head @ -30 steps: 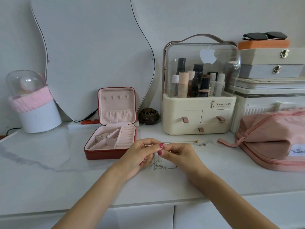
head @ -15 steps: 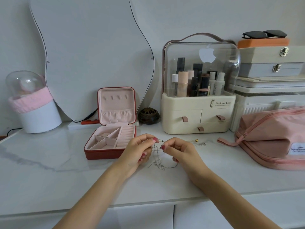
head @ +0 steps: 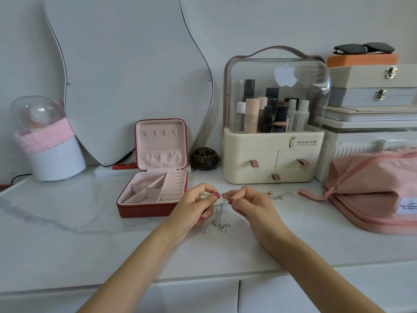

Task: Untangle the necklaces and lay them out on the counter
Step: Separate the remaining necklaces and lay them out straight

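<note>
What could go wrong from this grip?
Both hands, left hand and right hand, pinch the tangled silver chains close together; pulling apart may tighten the knot or snap a thin link. The dangling loops could also drag toward the gold-tipped chain lying beside the right hand and snag it.

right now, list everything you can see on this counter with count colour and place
tangled necklaces: a bunch, silver, held above counter centre, ends trailing onto it
chain piece with gold bead: one, lying right of the hands
jewellery box: one, red with pink lining, open, left of centre
mirror: one, wavy, leaning on wall
cosmetics organiser: one, cream with clear lid, back right
incense burner: one, dark brown, between box and organiser
pouch: one, pink, far right
stacked cases: several, grey and white, back right
sunglasses: one, black, atop stack
domed container: one, white and pink, far left
counter: one, white marble
left hand: pinching necklaces
right hand: pinching necklaces
</note>
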